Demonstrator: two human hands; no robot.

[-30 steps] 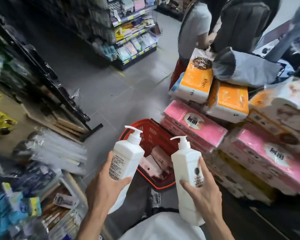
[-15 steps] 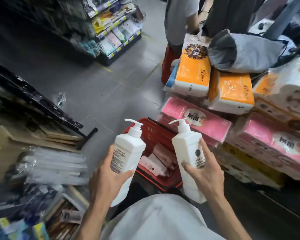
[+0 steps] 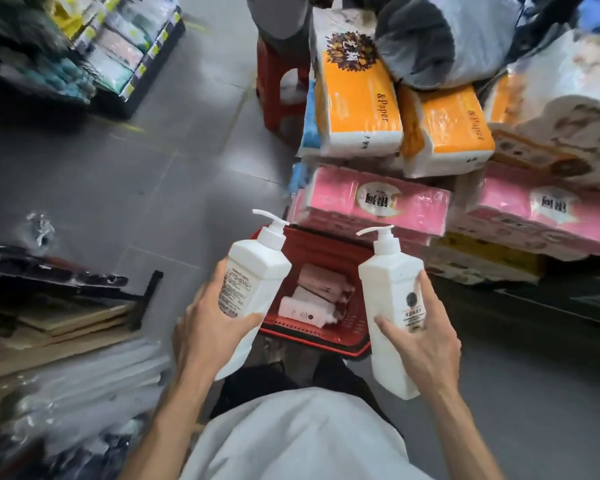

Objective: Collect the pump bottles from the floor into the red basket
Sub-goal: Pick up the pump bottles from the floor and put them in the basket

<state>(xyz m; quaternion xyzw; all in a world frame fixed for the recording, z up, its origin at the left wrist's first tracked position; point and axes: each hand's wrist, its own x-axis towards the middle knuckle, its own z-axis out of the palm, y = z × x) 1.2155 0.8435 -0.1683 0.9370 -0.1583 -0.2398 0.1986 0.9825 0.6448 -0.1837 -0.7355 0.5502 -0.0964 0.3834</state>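
The red basket point(image 3: 312, 332) sat on the floor point(image 3: 153, 188) at the person's feet, with both white pump bottles held above its near rim. The left hand point(image 3: 208, 327) gripped the left bottle point(image 3: 253, 282) over the basket's left side, fingers point(image 3: 246, 318) wrapped round the lower body. The right hand point(image 3: 426, 337) held the right bottle point(image 3: 392, 306) over the basket's right side in the same way. Each bottle stood close to upright, its pump top leaning in toward the basket's middle. The opening lay between the two hands and below them, about equally near to either. A few pale bottles point(image 3: 312, 299) already lay flat inside the basket. To my eye, each held bottle would have to be tipped onto its side and lowered inward.
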